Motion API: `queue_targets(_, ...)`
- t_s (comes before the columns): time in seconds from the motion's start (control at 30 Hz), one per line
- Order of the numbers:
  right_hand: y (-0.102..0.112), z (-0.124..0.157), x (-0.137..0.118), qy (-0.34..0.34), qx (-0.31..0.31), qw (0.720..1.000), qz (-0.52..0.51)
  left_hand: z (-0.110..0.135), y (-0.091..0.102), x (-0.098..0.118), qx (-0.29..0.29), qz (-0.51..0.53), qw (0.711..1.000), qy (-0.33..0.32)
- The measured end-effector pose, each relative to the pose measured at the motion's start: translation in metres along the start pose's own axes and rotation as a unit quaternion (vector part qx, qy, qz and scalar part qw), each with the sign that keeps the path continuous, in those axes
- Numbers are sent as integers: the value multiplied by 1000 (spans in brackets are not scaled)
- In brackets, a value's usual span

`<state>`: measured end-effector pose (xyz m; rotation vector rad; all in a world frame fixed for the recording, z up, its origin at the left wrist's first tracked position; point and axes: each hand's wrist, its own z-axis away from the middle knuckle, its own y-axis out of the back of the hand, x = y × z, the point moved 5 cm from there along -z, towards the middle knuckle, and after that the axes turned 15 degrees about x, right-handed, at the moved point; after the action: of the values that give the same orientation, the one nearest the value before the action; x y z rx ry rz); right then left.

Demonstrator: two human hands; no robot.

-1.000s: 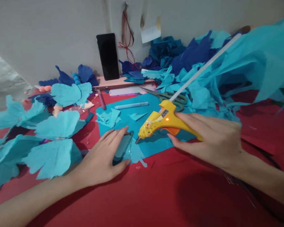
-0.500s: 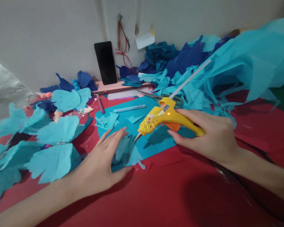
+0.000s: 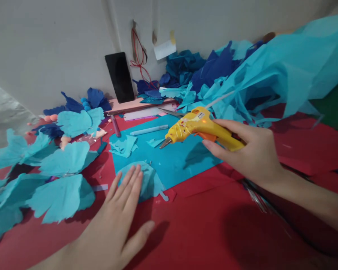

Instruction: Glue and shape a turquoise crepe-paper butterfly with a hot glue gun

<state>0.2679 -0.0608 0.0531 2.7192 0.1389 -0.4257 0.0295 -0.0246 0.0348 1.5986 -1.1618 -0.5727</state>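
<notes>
My right hand point(image 3: 245, 153) is wrapped round the handle of a yellow hot glue gun point(image 3: 187, 125), whose metal nozzle points down to the left. A pale glue stick point(image 3: 221, 98) pokes out of its back, and a small orange light glows on its side. My left hand point(image 3: 121, 210) lies flat with fingers stretched out, its fingertips on a light-blue crepe paper piece point(image 3: 150, 182). That piece rests over the near left corner of a teal sheet point(image 3: 191, 165), partly hidden by my fingers. The nozzle hangs above the sheet, apart from the paper piece.
Light-blue paper butterflies point(image 3: 63, 197) crowd the left side. A phone point(image 3: 119, 77) leans against the wall. Scissors point(image 3: 171, 112), a pale blue pen point(image 3: 149, 130) and paper scraps point(image 3: 124, 146) lie beyond my hands. Crumpled blue paper point(image 3: 284, 71) fills the right back of the red table point(image 3: 191, 228).
The glue gun has lifted away from the paper piece. My left hand has shifted nearer to me and flattened, with its fingertips now on the paper.
</notes>
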Motion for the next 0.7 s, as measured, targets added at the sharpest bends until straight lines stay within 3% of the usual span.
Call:
queue_targets(0.17,1,1,0,3,3,1000,6,-3,-11,22,-64,56,993,-87)
queue_targets(0.47,0,1,0,-8,-12,1000,-2,-4,-19,10,-30,2,999,-42)
queue_targets(0.6,0,2,1,-6,-9,1000,-3,-4,-28,11,-65,-32,996,-59)
queue_targets(0.7,0,1,1,0,-6,1000,-1,-7,-27,12,-44,-41,996,-69)
